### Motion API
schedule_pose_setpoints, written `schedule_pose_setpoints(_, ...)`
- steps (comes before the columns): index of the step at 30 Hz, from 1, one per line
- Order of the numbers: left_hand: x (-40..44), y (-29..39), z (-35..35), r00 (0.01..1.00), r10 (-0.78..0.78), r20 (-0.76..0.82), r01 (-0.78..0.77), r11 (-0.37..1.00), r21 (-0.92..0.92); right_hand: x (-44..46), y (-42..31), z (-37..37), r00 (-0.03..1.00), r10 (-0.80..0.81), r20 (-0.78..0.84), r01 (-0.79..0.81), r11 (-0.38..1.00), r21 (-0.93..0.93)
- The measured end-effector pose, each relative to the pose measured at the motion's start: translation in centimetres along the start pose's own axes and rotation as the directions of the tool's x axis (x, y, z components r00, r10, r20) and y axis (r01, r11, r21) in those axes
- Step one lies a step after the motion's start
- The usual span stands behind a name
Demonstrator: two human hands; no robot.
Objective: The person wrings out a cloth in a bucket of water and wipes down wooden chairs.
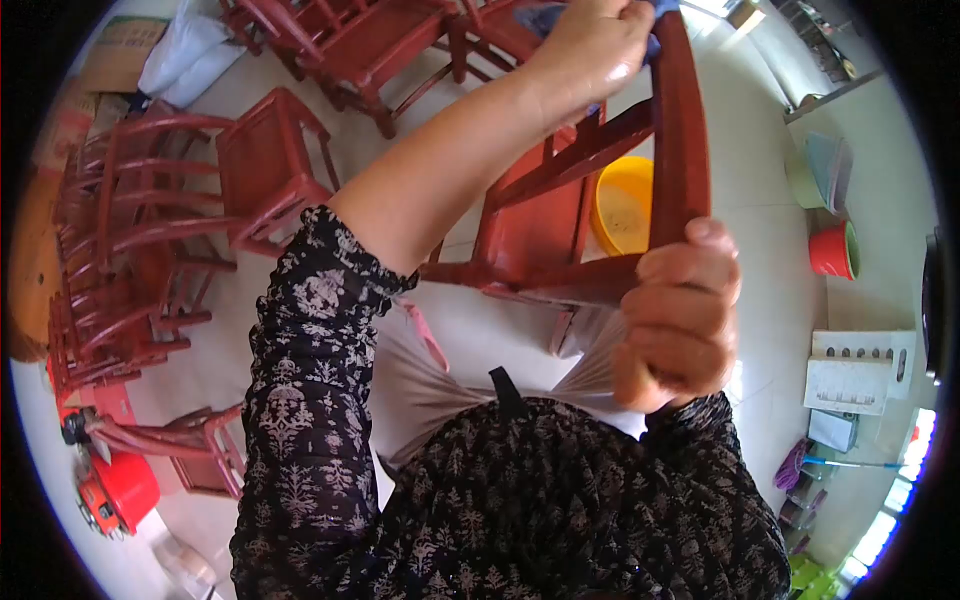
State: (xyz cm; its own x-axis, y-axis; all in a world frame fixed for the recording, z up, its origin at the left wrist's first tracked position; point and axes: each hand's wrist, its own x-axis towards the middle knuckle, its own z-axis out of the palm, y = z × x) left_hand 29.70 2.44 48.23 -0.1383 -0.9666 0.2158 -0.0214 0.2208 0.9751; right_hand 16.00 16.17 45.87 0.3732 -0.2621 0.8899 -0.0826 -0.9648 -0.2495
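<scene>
A red wooden chair (530, 235) stands close in front of me, and one thick bar of it rises toward the top of the head view. My right hand (683, 315) is closed around the lower end of that bar, where it joins a crosspiece. At the bar's upper end, my left hand (600, 40) is closed on a blue cloth (545, 17) pressed against the wood. Part of the cloth and the left fingertips are cut off by the frame's top edge. Behind the bar, a yellow bucket (622, 205) on the floor is partly hidden.
More red chairs (265, 165) crowd the left and top, some stacked. White plastic bags (195, 60) lie at the upper left, and a red bucket (130, 490) at the lower left. Along the right wall are a red bin (832, 250), a white rack (850, 372) and a purple mop head (790, 465).
</scene>
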Motion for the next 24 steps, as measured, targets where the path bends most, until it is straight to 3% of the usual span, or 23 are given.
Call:
schedule_pose_setpoints(1, -2.2, 1.8, -0.6, 0.998, -0.003, 0.070, 0.007, 0.999, -0.045, 0.2, 0.2, 0.1, 1.000, -0.019, -0.006, 0.020, 1.000, 0.011)
schedule_pose_setpoints(3, -3.6, 0.7, -0.3, 0.915, 0.402, -0.040, -0.397, 0.913, 0.088, 0.5, 0.4, -0.1, 0.999, -0.034, 0.037, 0.034, 0.999, -0.006)
schedule_pose_setpoints(4, -4.7, 0.9, -0.3, 0.937, 0.349, -0.019, -0.349, 0.937, -0.008, 0.7, 0.4, 0.1, 0.997, -0.044, 0.060, 0.045, 0.999, -0.018)
schedule_pose_setpoints(5, -5.9, 1.0, -1.5, 0.945, 0.298, 0.135, -0.288, 0.954, -0.087, 0.9, 0.4, 0.3, 0.995, -0.055, 0.082, 0.057, 0.998, -0.030)
schedule_pose_setpoints(7, -8.0, 0.7, -0.9, 0.918, 0.395, -0.023, -0.395, 0.913, -0.102, 1.4, 0.4, 0.9, 0.989, -0.079, 0.121, 0.085, 0.996, -0.042)
schedule_pose_setpoints(8, -9.2, 0.4, -0.8, 0.917, 0.398, -0.029, -0.399, 0.912, -0.098, 1.7, 0.5, 1.2, 0.987, -0.091, 0.134, 0.098, 0.994, -0.044)
schedule_pose_setpoints(10, -11.7, -0.1, -1.0, 0.866, 0.469, -0.173, -0.471, 0.882, 0.032, 2.2, 0.7, 2.1, 0.984, -0.122, 0.127, 0.128, 0.991, -0.041)
schedule_pose_setpoints(13, -14.4, -0.7, -2.6, 0.900, 0.395, -0.183, -0.407, 0.913, -0.031, 2.8, 1.4, 4.2, 0.985, -0.169, 0.035, 0.166, 0.983, 0.077)
schedule_pose_setpoints(14, -15.2, -1.3, -3.1, 0.943, 0.259, -0.207, -0.296, 0.939, -0.174, 3.4, 1.7, 5.2, 0.978, -0.207, 0.039, 0.203, 0.976, 0.079)
schedule_pose_setpoints(15, -15.8, -1.8, -3.6, 0.943, 0.259, -0.208, -0.296, 0.940, -0.172, 4.0, 2.0, 6.3, 0.968, -0.249, 0.040, 0.245, 0.966, 0.082)
schedule_pose_setpoints(16, -16.2, -2.3, -4.1, 0.940, 0.227, -0.253, -0.306, 0.890, -0.338, 4.4, 2.1, 7.6, 0.966, -0.255, 0.033, 0.252, 0.964, 0.083)
schedule_pose_setpoints(18, -17.4, -4.0, -5.5, 0.912, 0.213, -0.350, -0.359, 0.827, -0.432, 5.4, 2.6, 10.3, 0.946, -0.323, 0.003, 0.322, 0.942, 0.093)
schedule_pose_setpoints(20, -19.3, -5.0, -7.0, 0.862, 0.316, -0.395, -0.460, 0.816, -0.350, 6.3, 2.5, 12.5, 0.938, -0.338, 0.070, 0.334, 0.940, 0.072)
schedule_pose_setpoints(21, -20.1, -5.9, -8.0, 0.867, 0.299, -0.399, -0.420, 0.869, -0.262, 6.4, 2.4, 13.4, 0.939, -0.323, 0.116, 0.319, 0.946, 0.054)
schedule_pose_setpoints(24, -22.8, -7.3, -10.1, 0.876, 0.176, -0.450, -0.237, 0.968, -0.083, 7.4, 3.0, 17.2, 0.923, -0.386, 0.003, 0.386, 0.923, 0.001)
